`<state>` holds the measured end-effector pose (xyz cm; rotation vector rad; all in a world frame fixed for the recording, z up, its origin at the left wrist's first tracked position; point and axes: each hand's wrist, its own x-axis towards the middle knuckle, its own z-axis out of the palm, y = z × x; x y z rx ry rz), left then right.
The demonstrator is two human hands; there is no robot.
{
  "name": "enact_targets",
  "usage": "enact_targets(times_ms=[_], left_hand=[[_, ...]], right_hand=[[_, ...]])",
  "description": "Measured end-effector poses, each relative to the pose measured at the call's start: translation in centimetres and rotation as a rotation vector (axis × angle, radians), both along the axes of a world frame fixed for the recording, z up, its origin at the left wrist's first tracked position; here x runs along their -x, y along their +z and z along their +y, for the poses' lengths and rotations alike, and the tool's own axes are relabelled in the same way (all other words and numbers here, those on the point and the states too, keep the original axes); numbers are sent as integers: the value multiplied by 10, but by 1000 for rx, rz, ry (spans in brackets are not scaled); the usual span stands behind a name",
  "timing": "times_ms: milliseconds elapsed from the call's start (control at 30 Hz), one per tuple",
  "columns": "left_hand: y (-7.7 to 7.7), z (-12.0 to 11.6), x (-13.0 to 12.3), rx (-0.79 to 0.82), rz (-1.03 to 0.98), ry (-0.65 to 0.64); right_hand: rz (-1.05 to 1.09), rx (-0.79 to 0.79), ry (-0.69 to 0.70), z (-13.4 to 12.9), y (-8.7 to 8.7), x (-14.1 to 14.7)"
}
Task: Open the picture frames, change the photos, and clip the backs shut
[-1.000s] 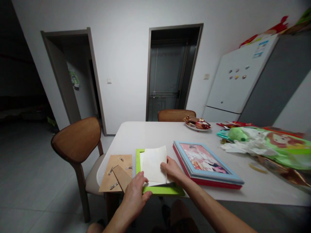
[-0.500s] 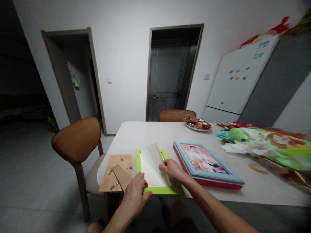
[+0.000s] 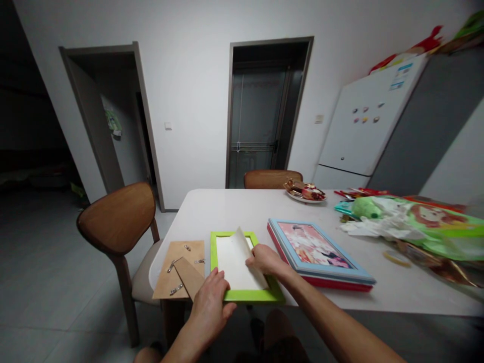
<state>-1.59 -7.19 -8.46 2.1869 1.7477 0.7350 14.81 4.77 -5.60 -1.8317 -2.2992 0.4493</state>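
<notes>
A green frame (image 3: 214,252) lies at the table's front edge with a white sheet (image 3: 231,262) inside it. The sheet's right side is lifted and curls over, pinched by my right hand (image 3: 263,260). My left hand (image 3: 212,292) rests on the frame's lower left corner, thumb and fingers apart, its grip partly hidden. Left of the frame lies a brown backing board (image 3: 177,252) with metal clips and a stand leg (image 3: 188,275). To the right is a stack of frames, a light blue one (image 3: 319,269) with a pink picture on top.
On the white table (image 3: 212,209) stands a plate (image 3: 308,199) of wrapped items at the back. Green and white bags (image 3: 408,217) and a roll of tape (image 3: 396,259) lie to the right. A wooden chair (image 3: 119,217) stands at left, another (image 3: 272,178) behind the table.
The lifted part of the sheet has moved down and to the right, showing more white surface in the frame. My right hand still pinches it; my left hand has barely moved.
</notes>
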Motion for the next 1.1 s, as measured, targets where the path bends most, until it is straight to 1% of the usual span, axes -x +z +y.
enact_targets(times_ms=[67, 133, 200, 267, 333, 400, 467, 500, 567, 633, 700, 800, 900, 1000, 1100], left_hand=[[1, 0, 0, 0, -4, -7], [3, -1, -2, 3, -17, -8], [5, -3, -2, 7, -33, -13], [7, -6, 1, 4, -55, -17], [6, -8, 13, -11, -62, -1], [2, -11, 32, -29, -34, 54], [-5, -13, 57, -26, 30, 150], [-9, -14, 69, -18, 64, 217], [-17, -16, 90, -27, 116, 311], [-23, -16, 104, -53, 132, 350], [-25, -16, 109, -70, 125, 347], [-26, -15, 111, -80, 88, 344], [-26, -15, 111, -101, 45, 383], [-22, -15, 112, -131, 1, 421], [-8, -17, 106, -178, -63, 415]], right_hand=[[-29, -68, -17, -2, -2, 3], [-46, -174, -36, -4, -6, 3], [-53, -286, -58, -3, -11, -1], [-49, -354, -84, -2, -17, -7], [-21, -380, -84, -3, -20, -11], [42, -405, -34, -10, -19, -7], [120, -402, 84, -23, -15, 6], [153, -385, 159, -32, -13, 16], [193, -339, 308, -50, -7, 39], [196, -322, 415, -67, -5, 64], [167, -325, 473, -80, -6, 84], [114, -332, 477, -88, -11, 102], [91, -317, 466, -89, -14, 108], [178, -282, 440, -89, -12, 107], [328, -257, 408, -90, -3, 99]])
